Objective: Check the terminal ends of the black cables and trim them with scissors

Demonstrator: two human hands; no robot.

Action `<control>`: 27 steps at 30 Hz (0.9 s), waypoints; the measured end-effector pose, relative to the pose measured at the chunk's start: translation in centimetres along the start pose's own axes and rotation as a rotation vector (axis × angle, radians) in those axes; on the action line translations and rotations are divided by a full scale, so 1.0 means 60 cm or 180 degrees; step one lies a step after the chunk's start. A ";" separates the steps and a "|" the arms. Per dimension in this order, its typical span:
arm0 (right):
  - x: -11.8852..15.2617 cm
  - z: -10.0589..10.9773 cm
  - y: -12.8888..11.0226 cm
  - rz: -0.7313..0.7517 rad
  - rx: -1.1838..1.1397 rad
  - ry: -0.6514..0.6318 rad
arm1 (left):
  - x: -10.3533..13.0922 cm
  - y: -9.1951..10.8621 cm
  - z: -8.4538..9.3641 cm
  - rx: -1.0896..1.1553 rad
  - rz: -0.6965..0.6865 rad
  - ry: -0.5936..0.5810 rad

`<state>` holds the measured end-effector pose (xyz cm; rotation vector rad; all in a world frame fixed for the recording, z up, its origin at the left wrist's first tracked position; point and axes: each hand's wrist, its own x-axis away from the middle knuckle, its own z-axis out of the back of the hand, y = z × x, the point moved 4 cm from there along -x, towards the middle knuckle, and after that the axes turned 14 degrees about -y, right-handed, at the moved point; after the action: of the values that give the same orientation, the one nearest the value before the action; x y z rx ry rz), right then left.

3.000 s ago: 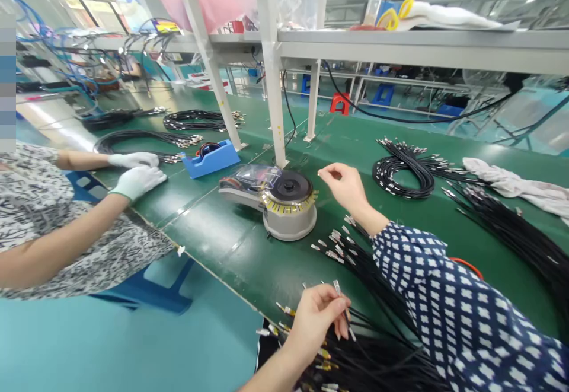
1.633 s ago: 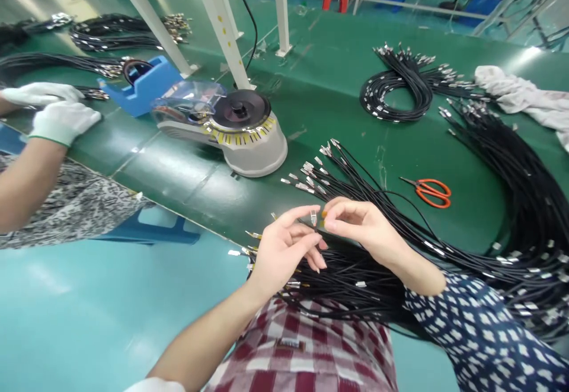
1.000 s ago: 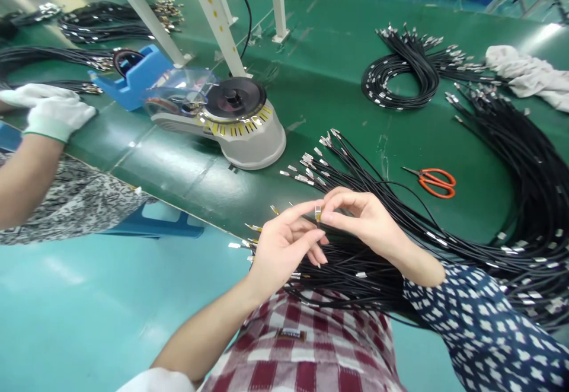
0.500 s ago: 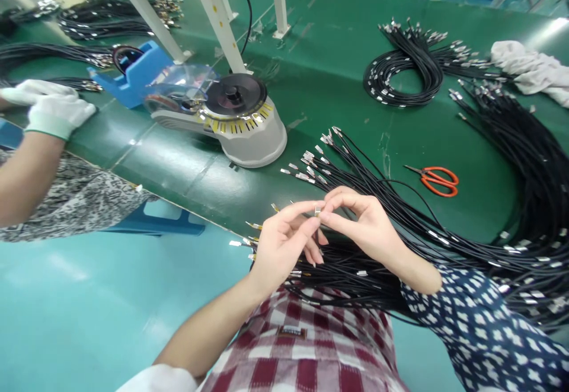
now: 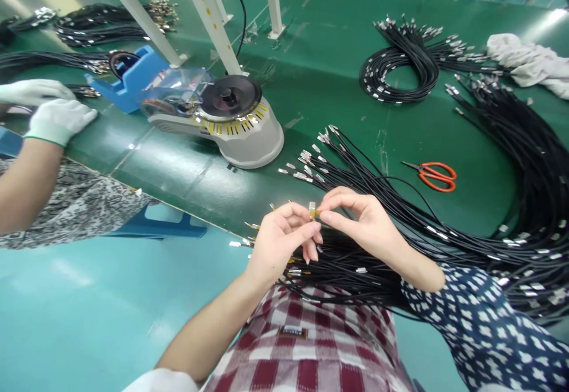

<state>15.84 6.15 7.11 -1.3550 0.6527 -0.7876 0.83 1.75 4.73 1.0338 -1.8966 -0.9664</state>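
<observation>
**Taping the connector end in hand**

The right hand [image 5: 362, 220] has thumb and forefinger together, pinched on a bit of yellow tape [image 5: 314, 213] at the base of a small metal connector [image 5: 312, 206]. The left hand [image 5: 280, 238] seems closed on the cable just below it, though its own fingers partly hide that grip. The connector stands upright between the two hands, above the pile of black cables [image 5: 377, 285]. The step looks like wrapping the tape around the connector's base; it calls for a steady left hold and a firm press from the right.

Beyond the hands, loose cable ends fan out toward the round tape dispenser [image 5: 258, 146], with an open strip of green tabletop [image 5: 249, 193] between. The table's front edge slants past just left of the left hand, with floor below. Ahead lies the roomiest stretch. To the right, scissors [image 5: 438, 177] point toward the fanned cables, and a thick cable bundle [image 5: 528, 155] closes that side. A co-worker's gloved hand [image 5: 62, 119] rests well apart at far left.
</observation>
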 end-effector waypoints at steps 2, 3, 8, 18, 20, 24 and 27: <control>0.000 -0.001 -0.002 -0.0017 0.0016 0.0061 | 0.000 -0.001 0.000 0.0126 -0.0012 0.0007; 0.000 -0.002 -0.003 -0.0030 0.0019 0.0078 | 0.001 -0.001 0.000 0.0186 -0.0034 0.0016; -0.002 -0.008 -0.002 -0.0063 -0.0055 0.0094 | 0.004 -0.008 -0.003 0.0385 -0.0155 0.0053; -0.010 -0.021 0.014 0.0236 -0.0242 0.0170 | -0.003 -0.028 -0.004 0.0686 -0.0234 -0.0028; -0.002 -0.023 0.002 0.0375 0.0094 0.0321 | -0.002 -0.025 -0.003 0.0588 -0.0195 -0.0013; 0.010 -0.022 -0.019 0.0546 0.0626 0.0419 | 0.004 -0.017 -0.001 0.0412 -0.0258 0.0111; 0.003 -0.017 -0.015 0.0544 0.0215 -0.0055 | 0.006 -0.016 -0.005 0.0512 -0.0265 -0.0023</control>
<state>15.01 5.36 7.87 -1.2259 0.7120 -0.6541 1.26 0.98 4.10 1.2126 -1.9761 -0.8758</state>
